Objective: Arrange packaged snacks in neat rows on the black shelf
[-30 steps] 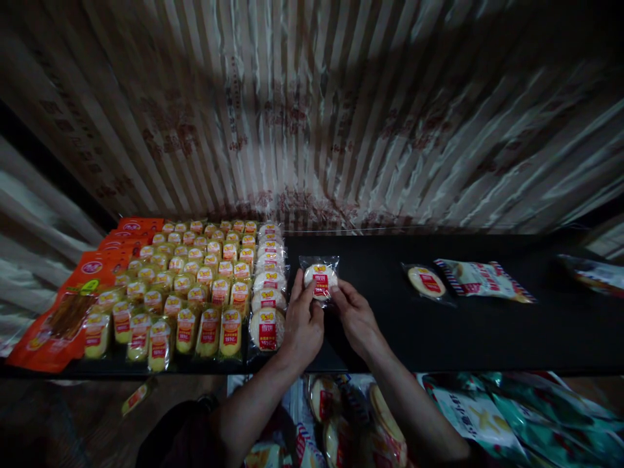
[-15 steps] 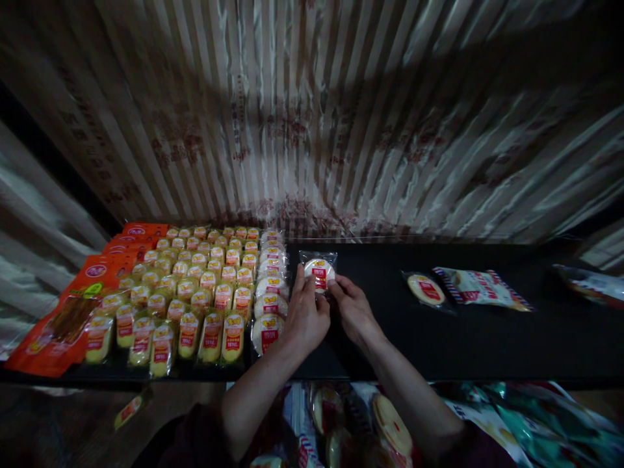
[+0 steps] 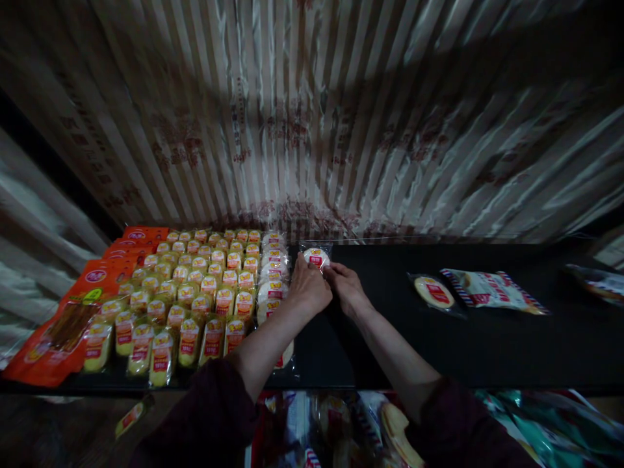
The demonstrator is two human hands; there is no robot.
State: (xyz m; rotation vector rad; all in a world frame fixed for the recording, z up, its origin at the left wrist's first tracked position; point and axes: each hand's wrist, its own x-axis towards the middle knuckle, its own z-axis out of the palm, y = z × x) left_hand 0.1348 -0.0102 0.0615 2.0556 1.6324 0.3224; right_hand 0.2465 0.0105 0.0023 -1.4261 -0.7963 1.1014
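Note:
Between my hands, near the back of the black shelf (image 3: 487, 351), is a round white cracker in a clear wrapper (image 3: 317, 258) with a red label. My left hand (image 3: 310, 286) closes on its left and lower edge. At its lower right edge, the fingers of my right hand (image 3: 347, 286) pinch the wrapper. A column of similar wrapped round crackers (image 3: 273, 290) runs from back to front just left of my left hand, and my left forearm covers part of it.
Rows of small yellow wrapped cakes (image 3: 188, 341) and orange packets (image 3: 71, 318) fill the shelf's left side. To the right lie a wrapped round cracker (image 3: 433, 292), a striped packet (image 3: 494, 290) and another packet (image 3: 597, 283). Below the front edge are more packaged snacks (image 3: 400, 432).
Both hands have moved farther back on the shelf, carrying the wrapped cracker toward the curtain. My forearms reach out more, and the left one now covers more of the cracker column.

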